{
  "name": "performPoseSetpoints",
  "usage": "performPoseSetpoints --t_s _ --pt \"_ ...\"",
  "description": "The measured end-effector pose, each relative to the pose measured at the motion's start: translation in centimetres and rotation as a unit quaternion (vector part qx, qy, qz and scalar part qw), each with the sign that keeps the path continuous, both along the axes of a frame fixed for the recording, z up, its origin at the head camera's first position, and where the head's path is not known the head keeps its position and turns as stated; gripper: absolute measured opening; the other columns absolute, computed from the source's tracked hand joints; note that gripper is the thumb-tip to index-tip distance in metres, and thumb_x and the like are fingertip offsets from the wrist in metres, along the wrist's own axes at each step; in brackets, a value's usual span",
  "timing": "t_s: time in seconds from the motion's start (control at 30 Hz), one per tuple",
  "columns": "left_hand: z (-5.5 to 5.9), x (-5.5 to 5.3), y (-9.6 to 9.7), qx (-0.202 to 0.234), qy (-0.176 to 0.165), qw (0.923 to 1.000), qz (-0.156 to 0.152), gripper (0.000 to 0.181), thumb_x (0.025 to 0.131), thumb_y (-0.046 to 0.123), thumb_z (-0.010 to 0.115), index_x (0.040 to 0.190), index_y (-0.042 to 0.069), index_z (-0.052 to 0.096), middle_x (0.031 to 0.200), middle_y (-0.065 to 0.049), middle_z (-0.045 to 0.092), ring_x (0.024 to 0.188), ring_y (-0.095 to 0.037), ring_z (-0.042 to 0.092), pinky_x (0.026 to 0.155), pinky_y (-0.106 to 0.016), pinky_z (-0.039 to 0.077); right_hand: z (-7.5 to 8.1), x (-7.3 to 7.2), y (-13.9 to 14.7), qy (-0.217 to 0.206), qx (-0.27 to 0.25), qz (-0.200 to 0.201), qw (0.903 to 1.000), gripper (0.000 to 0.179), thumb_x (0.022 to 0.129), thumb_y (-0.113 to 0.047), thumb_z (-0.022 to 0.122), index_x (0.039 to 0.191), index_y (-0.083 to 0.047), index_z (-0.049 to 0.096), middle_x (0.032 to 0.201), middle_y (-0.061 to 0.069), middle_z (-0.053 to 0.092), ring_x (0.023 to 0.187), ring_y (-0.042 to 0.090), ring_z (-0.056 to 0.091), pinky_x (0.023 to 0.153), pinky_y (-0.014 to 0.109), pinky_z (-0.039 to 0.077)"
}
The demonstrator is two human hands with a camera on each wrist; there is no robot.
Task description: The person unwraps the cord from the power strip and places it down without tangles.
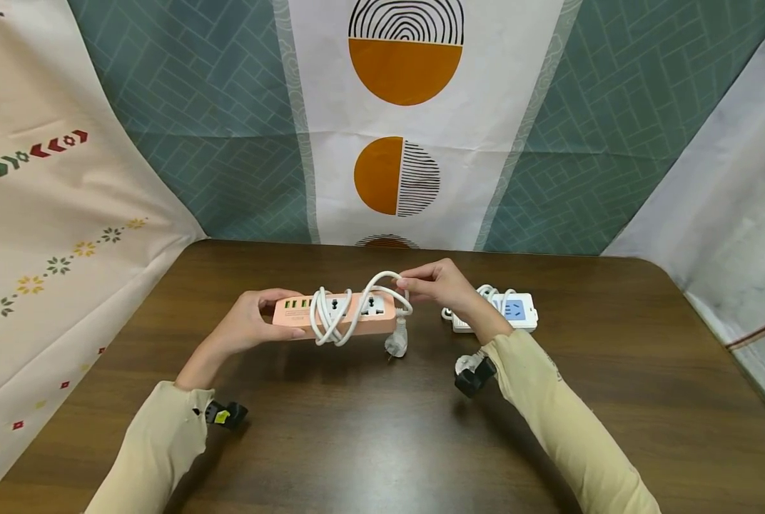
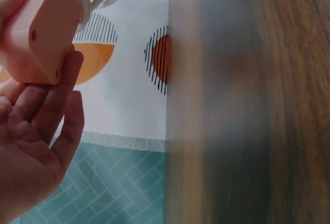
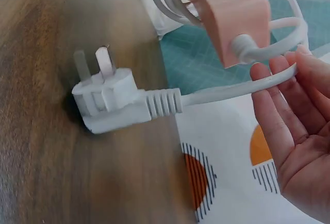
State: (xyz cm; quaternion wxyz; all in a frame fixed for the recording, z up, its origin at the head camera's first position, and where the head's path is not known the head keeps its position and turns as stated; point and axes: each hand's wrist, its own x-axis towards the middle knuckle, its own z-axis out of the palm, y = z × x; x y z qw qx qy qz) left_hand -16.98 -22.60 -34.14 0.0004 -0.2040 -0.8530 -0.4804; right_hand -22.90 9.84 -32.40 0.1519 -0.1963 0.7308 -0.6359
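A pink power strip (image 1: 284, 313) is held above the table, its white cord (image 1: 331, 325) looped several times around the body. My left hand (image 1: 254, 318) grips its left end, thumb on the near side and fingers at the back; the left wrist view shows fingertips on the pink casing (image 2: 36, 33). My right hand (image 1: 437, 285) pinches the cord near the strip's right end. From that cord a white plug (image 3: 105, 97) hangs below, its metal prongs showing in the right wrist view.
A second power strip (image 1: 514, 311), white with blue sockets, lies on the brown table (image 1: 357, 442) behind my right forearm, its cord bundled on it. A patterned cloth (image 1: 228, 143) hangs along the table's back edge. A small black camera sits on each wrist.
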Motion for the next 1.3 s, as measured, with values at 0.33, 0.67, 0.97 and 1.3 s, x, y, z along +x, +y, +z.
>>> performPoseSetpoints --t_s 0.33,0.67,0.97,1.3 --pt "-0.1 -0.2 -0.1 -0.016 -0.01 0.999 0.04 0.052 0.066 0.012 0.081 0.112 0.0 0.061 0.09 -0.012 0.064 0.073 -0.016 0.052 0.059 -0.025 0.045 0.6 0.6 1.0 0.011 0.007 -0.003 0.9999 0.028 0.086 -0.003 0.06 0.108 0.014 0.059 0.093 0.017 0.067 0.077 0.013 0.065 0.077 0.044 0.049" --pt "0.0 -0.6 -0.1 -0.018 -0.005 0.9973 0.071 0.053 0.064 0.014 0.083 0.111 0.001 0.062 0.089 -0.011 0.063 0.072 -0.015 0.052 0.058 -0.025 0.044 0.8 0.8 2.4 0.023 0.006 -0.017 0.9996 0.031 0.085 -0.006 0.061 0.108 0.015 0.059 0.087 0.013 0.069 0.078 0.019 0.067 0.077 0.043 0.05" --pt "-0.2 -1.1 -0.7 0.004 0.015 0.9947 0.101 0.049 0.068 0.011 0.08 0.112 -0.001 0.061 0.084 0.001 0.061 0.068 -0.008 0.051 0.055 -0.023 0.042 0.4 0.7 3.4 0.001 -0.004 -0.017 0.9998 0.032 0.085 -0.003 0.06 0.11 0.018 0.056 0.082 0.004 0.07 0.077 0.016 0.067 0.073 0.037 0.052" --pt "0.2 -1.4 -1.0 0.033 0.029 0.9931 0.109 0.049 0.069 0.005 0.077 0.114 -0.003 0.06 0.086 0.017 0.06 0.071 -0.006 0.051 0.056 -0.021 0.043 0.4 0.3 3.9 0.0 0.001 -0.02 0.9998 0.034 0.085 -0.004 0.061 0.11 0.019 0.055 0.082 0.006 0.07 0.074 0.016 0.067 0.069 0.034 0.053"
